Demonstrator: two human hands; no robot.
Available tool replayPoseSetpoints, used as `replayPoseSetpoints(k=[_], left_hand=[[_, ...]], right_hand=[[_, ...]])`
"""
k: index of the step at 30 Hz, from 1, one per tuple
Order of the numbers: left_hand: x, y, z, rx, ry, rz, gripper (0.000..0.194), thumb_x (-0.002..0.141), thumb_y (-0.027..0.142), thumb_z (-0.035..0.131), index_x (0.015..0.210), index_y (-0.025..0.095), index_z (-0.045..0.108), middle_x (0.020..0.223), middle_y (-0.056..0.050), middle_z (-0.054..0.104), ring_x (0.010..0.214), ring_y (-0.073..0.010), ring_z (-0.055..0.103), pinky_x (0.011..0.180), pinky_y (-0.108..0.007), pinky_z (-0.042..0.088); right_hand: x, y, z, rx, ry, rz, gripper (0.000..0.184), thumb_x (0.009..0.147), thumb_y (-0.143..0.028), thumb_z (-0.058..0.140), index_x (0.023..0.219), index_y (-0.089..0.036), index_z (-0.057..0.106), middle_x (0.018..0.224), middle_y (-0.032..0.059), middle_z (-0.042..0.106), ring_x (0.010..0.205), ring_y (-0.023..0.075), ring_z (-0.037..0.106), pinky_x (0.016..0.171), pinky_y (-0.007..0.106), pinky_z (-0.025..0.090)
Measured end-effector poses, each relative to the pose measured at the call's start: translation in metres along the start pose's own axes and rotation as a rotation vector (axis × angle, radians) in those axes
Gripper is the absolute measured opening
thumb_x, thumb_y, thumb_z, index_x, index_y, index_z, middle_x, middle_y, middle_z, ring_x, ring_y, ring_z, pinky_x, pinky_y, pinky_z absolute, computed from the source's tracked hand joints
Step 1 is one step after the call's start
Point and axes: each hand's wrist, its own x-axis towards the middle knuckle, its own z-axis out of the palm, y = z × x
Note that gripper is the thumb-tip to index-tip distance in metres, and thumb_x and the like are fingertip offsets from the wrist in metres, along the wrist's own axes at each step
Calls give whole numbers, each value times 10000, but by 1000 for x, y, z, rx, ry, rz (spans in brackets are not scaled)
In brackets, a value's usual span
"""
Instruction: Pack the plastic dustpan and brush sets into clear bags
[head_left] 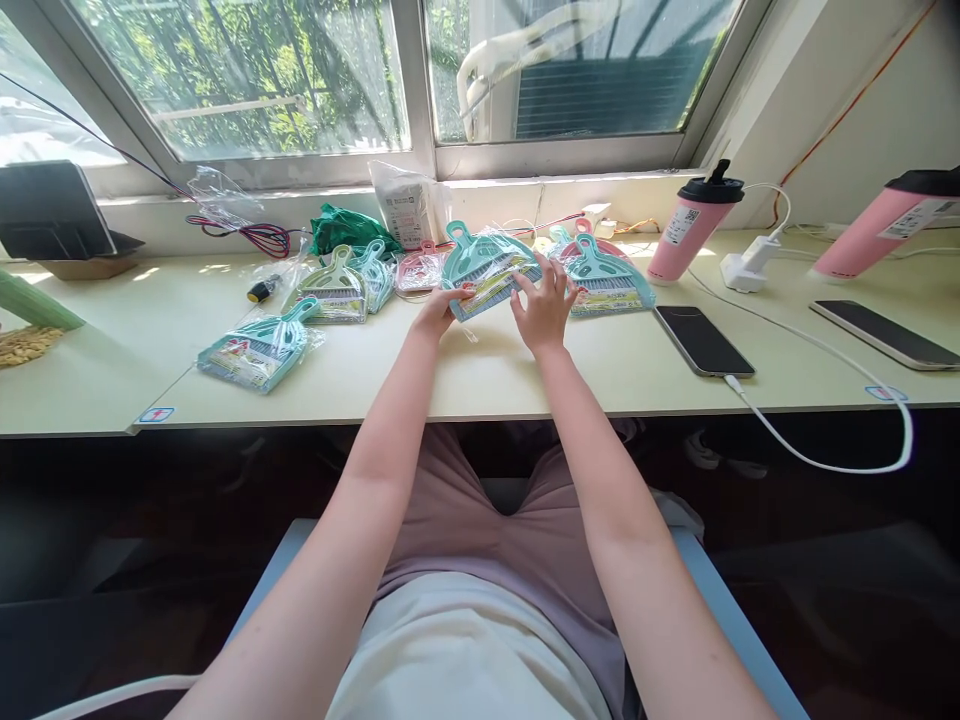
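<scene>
The dustpan (480, 258) in the hands looks like smooth teal plastic, wrapped in clear, crinkly, pretty shiny film. The green bag (349, 230) is thin plastic too, all wrinkled and glossy. The desk (480, 385) has a smooth, fairly matt top, and the window frame (555, 158) looks like dull grey metal. Pink cup (686, 240) is smooth with a black plastic lid (711, 190). Phone screen (703, 340) is dark, glossy stuff. Trousers (480, 510) are soft-looking matt cloth.

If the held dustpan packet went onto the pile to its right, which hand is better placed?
Right, probably: the right hand is at the held dustpan packet's right edge, beside the pile; the left hand is on the far side.
</scene>
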Motion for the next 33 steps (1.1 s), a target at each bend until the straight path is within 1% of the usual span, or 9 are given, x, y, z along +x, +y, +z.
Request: replayPoseSetpoints(k=[6,8,12,15,18,20,26,29,33], left_hand=[[0,0,2,-5,3,6,377,626,1,760,957,156,670,780,-3,732,796,-188,737,785,-293,584],[2,0,1,-9,5,7,387,618,6,752,965,159,677,781,-5,735,819,-201,743,779,-298,585],[3,-1,0,-19,2,23,420,614,14,759,1003,157,690,858,-26,766,889,-222,756,832,-320,592],[4,-2,0,-13,-14,36,445,602,10,774,1017,151,694,841,-14,755,865,-212,751,858,-329,592],[2,-2,1,7,-11,21,406,611,25,786,987,143,688,832,-11,743,838,-199,743,836,-319,600],[1,-1,2,16,-4,9,395,626,37,791,991,144,686,852,-17,748,859,-206,746,829,-319,608],[0,0,3,21,0,2,517,610,31,800,1094,159,677,877,-22,752,919,-234,757,867,-339,602],[1,-2,3,26,-22,19,499,587,28,816,1047,166,679,807,-2,731,869,-220,749,880,-341,590],[2,-3,3,17,-49,45,464,557,13,816,966,170,664,749,20,700,747,-172,703,809,-312,576]], right_hand=[[0,-1,-1,7,-19,4,436,1024,-275,414,1339,-264,715,1628,144,482,1562,343,326,1211,657,271],[0,-1,-1,5,-24,1,440,1014,-266,427,1347,-269,714,1633,143,474,1561,345,326,1207,655,275],[0,0,1,-18,-24,1,450,1010,-260,424,1358,-274,709,1630,137,478,1559,337,329,1209,640,278],[0,1,3,-21,-20,4,443,1018,-262,417,1344,-269,715,1621,138,488,1556,334,337,1209,640,278],[1,2,4,-23,-20,3,436,1021,-257,415,1331,-268,721,1619,140,487,1552,340,343,1198,651,288],[1,2,4,-29,-22,2,433,1024,-256,409,1318,-268,727,1621,140,482,1552,343,344,1195,656,290],[1,2,2,-53,-43,13,397,1026,-269,435,1286,-264,735,1629,145,463,1553,350,335,1193,658,298],[1,3,3,-50,-41,5,361,1025,-282,464,1254,-258,742,1610,157,478,1543,359,343,1184,659,302],[2,6,6,-29,4,10,340,1028,-282,468,1222,-245,744,1575,171,514,1527,357,363,1180,659,298]])
